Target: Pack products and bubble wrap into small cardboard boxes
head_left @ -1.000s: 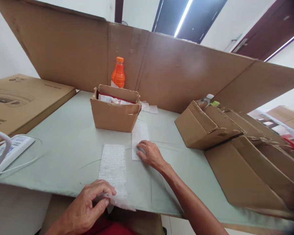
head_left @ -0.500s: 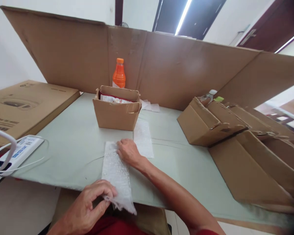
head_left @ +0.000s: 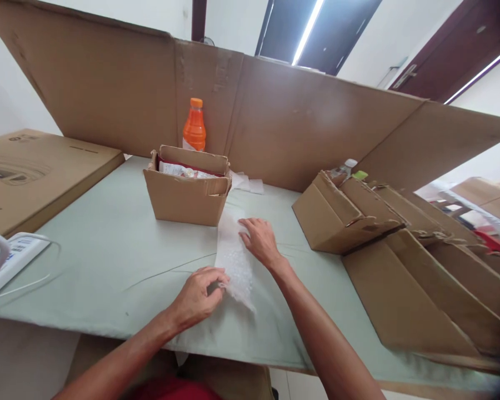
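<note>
A person's left hand (head_left: 200,291) is pinching the near edge of a strip of bubble wrap (head_left: 233,258) between thumb and fingertips, while the right hand (head_left: 260,241) is lying flat, fingers spread, on the strip's far half. The strip is resting on the pale green surface (head_left: 108,250), just in front of a small open cardboard box (head_left: 187,199). Handling it well seems to be calling for a light pinch and a firm, flat palm, since the wrap is looking thin, bumpy, translucent and springy. An orange bottle (head_left: 194,125) is standing behind the box; folded brown cartons (head_left: 345,214) are leaning at right.
</note>
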{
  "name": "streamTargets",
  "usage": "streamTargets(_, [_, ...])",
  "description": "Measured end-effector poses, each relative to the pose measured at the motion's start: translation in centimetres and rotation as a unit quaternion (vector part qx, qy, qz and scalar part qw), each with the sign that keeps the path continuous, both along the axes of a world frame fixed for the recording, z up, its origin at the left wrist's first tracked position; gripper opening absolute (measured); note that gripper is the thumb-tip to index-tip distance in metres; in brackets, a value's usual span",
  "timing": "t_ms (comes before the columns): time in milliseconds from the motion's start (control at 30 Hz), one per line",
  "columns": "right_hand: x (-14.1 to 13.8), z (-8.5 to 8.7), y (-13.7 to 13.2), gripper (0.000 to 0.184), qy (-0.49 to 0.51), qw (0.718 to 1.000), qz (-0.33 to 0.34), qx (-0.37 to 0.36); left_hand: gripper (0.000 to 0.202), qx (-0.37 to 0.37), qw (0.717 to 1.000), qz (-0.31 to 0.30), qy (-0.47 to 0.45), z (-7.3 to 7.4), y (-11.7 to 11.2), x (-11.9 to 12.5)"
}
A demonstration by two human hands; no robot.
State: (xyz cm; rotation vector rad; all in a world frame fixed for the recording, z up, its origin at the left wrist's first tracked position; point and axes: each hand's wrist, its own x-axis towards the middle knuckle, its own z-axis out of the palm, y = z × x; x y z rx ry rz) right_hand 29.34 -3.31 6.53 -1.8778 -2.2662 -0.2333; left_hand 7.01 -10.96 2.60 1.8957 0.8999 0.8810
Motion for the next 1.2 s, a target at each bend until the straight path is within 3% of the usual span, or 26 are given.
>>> streamTargets(100, [0.3, -2.1, 0.6, 0.046, 0.011, 1.000, 0.018, -0.002, 0.019, 0.006, 0.999, 0.015, 0.040, -1.3, 0.1, 1.0])
streamTargets(233, [0.7, -3.8, 0.8, 0.030, 0.061, 0.994, 0.083, -0.027, 0.020, 0.039, 0.996, 0.036, 0.065, -1.4, -1.3, 1.0])
streamTargets(367, [0.8, -4.5, 1.4, 0.026, 0.089, 0.986, 0.129, -0.054, 0.021, 0.050, 0.996, 0.032, 0.070, -1.1, -2.3, 1.1])
streamTargets(600, [0.7, -5.1, 1.3, 0.031, 0.154, 0.970, 0.174, -0.067, 0.019, -0.007, 0.997, 0.019, 0.076, -0.3, -2.2, 2.2])
streamTargets(733, [1.6, -5.0, 1.6, 0.036, 0.213, 0.961, 0.164, -0.065, 0.017, -0.067, 0.994, 0.042, 0.081, 1.4, 0.5, 2.4])
streamTargets(833, [2.7, -4.1, 1.3, 0.035, 0.260, 0.955, 0.133, -0.044, 0.019, -0.068, 0.989, 0.081, 0.099, 2.0, 3.7, 2.6])
streamTargets(1000, [3.7, -1.5, -3.5, 0.024, 0.360, 0.928, 0.056, 0.083, 0.018, -0.052, 0.983, 0.112, 0.139, 1.3, 7.9, 3.4])
streamTargets(1100, [3.3, -0.6, -7.4, 0.021, 0.300, 0.941, 0.124, 0.100, 0.016, -0.039, 0.979, 0.111, 0.166, 0.9, 9.2, 4.1])
streamTargets(1200, [2.3, -0.9, -9.5, 0.027, 0.189, 0.963, 0.190, 0.033, 0.013, -0.023, 0.974, 0.110, 0.195, 0.5, 9.9, 4.9])
